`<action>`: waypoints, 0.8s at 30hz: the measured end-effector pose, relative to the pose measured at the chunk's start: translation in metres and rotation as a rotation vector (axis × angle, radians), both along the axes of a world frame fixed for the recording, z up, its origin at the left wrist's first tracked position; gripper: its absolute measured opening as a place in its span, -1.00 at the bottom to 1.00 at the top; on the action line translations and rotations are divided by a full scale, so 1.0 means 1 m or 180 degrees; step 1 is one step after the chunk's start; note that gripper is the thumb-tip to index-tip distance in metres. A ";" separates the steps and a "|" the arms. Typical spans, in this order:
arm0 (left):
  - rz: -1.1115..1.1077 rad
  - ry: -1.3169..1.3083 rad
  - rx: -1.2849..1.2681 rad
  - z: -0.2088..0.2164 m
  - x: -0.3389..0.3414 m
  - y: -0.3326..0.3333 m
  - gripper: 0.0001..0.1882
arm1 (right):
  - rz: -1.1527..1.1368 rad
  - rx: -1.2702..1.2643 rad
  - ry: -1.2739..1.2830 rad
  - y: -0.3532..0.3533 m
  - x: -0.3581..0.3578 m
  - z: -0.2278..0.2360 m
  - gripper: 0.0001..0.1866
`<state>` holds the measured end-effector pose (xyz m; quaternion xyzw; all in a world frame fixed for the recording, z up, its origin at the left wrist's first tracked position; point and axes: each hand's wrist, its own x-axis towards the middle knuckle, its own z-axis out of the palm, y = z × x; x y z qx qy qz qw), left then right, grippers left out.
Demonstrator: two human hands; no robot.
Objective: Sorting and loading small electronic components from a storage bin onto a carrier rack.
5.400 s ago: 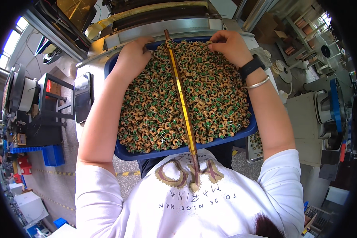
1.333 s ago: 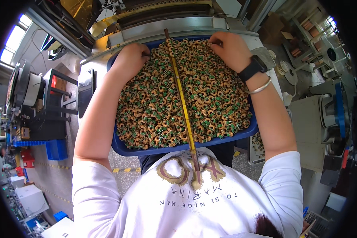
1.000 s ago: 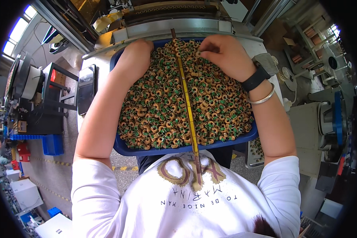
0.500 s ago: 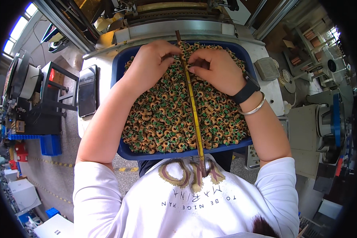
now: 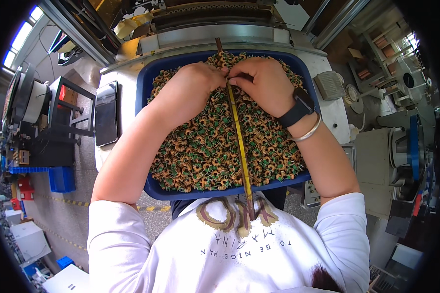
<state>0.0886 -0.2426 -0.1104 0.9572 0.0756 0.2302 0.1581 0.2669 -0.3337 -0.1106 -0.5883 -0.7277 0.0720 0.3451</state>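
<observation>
A deep blue tray (image 5: 200, 196) is heaped with small copper-wound ring coils (image 5: 200, 156) with green on them and short wire ends. Across the heap, from the far edge to my shirt, lies a narrow bar (image 5: 238, 132) with a yellow top. My left hand (image 5: 193, 88) and my right hand (image 5: 268, 85) meet over its far part, fingertips almost touching. Both hands have thumb and fingers pinched together. Whatever sits between the fingertips is too small and covered to make out.
Left of the tray a black phone (image 5: 107, 112) lies on the white table. At the right stands a grey ribbed box (image 5: 329, 85). A metal machine frame (image 5: 220, 39) runs along the back. A metal tray (image 5: 312, 194) shows below my right forearm.
My left hand has come down and right toward the bar, and its fingers have closed. My right hand has shifted slightly left, so the fingertips now meet over the bar.
</observation>
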 end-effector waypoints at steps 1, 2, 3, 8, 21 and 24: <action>0.0007 -0.0001 0.0006 0.000 0.000 0.001 -0.73 | 0.0007 0.0006 -0.0001 0.000 0.002 0.001 -0.84; 0.0155 -0.0097 -0.0265 -0.001 0.000 0.001 -0.76 | 0.0105 0.0043 -0.0021 -0.001 0.006 0.003 -0.84; 0.0303 -0.0192 -0.0536 -0.002 0.000 0.002 -0.79 | 0.0203 0.0081 -0.0040 -0.001 0.008 0.005 -0.84; 0.0473 -0.0637 -0.1149 0.001 0.002 -0.002 -0.75 | 0.0019 -0.0256 0.0659 -0.011 -0.004 0.017 -0.84; 0.0414 0.0133 -0.0004 -0.004 0.003 -0.004 -0.61 | 0.0293 -0.0096 -0.0248 -0.013 0.000 0.010 -0.88; 0.0306 0.0057 -0.0008 -0.004 0.006 -0.003 -0.60 | 0.0172 0.0029 -0.0216 -0.010 0.003 0.000 -0.84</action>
